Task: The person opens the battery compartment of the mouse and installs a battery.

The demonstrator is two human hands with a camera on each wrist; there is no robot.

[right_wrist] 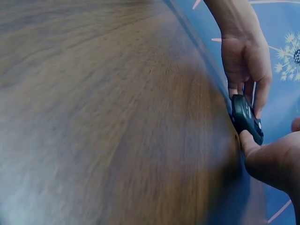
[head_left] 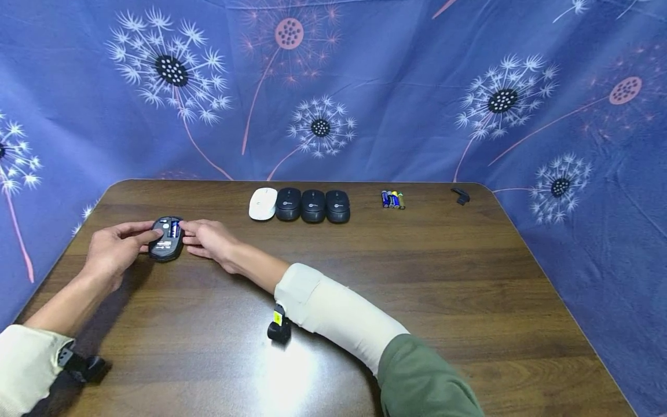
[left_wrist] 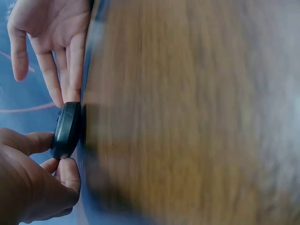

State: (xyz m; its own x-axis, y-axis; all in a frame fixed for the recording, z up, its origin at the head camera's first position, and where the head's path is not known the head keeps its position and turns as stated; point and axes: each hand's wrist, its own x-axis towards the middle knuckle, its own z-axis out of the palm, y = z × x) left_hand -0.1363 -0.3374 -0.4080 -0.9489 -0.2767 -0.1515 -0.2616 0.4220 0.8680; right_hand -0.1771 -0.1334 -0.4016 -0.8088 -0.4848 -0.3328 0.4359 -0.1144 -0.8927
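Note:
A black computer mouse [head_left: 165,249] lies underside up near the table's left edge, its battery compartment uncovered. Inside the compartment sits a blue and silver battery [head_left: 174,229]. My left hand [head_left: 116,248] grips the mouse from the left, thumb on the underside and fingers around the side. From the right, my right hand [head_left: 211,240] reaches in with fairly straight fingers, their tips at the mouse's right edge beside the battery. The left wrist view shows the mouse [left_wrist: 66,131] edge-on, between the gripping left hand [left_wrist: 40,183] and the right hand's extended fingers [left_wrist: 75,70].
At the back of the table [head_left: 396,278] a white mouse [head_left: 263,204] stands in a row with several black mice [head_left: 313,206]. Several batteries [head_left: 392,200] lie together further right. Small black pieces [head_left: 461,196] lie near the back right corner. A patterned blue cloth [head_left: 385,87] hangs behind.

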